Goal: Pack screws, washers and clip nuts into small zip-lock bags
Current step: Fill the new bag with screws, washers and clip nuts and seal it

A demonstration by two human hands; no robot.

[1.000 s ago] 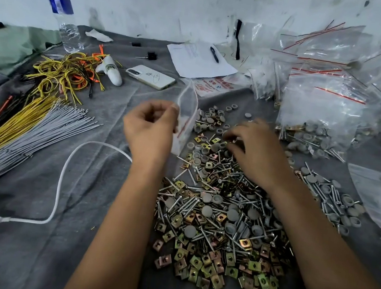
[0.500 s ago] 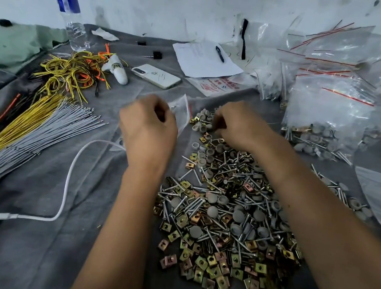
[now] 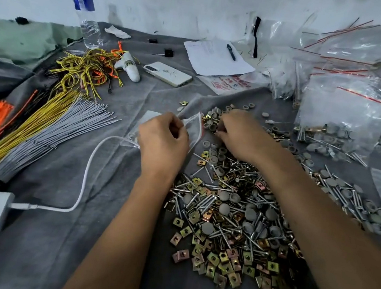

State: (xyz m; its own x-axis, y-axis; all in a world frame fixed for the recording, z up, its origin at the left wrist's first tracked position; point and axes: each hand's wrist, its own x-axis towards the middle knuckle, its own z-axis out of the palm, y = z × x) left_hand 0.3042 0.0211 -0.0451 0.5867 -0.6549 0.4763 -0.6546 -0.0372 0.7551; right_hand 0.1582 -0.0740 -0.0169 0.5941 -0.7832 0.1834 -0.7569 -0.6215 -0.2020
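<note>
My left hand (image 3: 162, 141) pinches the bag (image 3: 192, 130) open. My right hand (image 3: 239, 132) has moved from pile (image 3: 232, 209) to bag mouth, fingers curled; contents hidden, probably loading washers.

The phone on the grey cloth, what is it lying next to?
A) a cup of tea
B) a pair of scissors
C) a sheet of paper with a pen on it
C: the phone lies on the grey cloth just left of the sheet of paper, and a pen rests on that paper.
</note>
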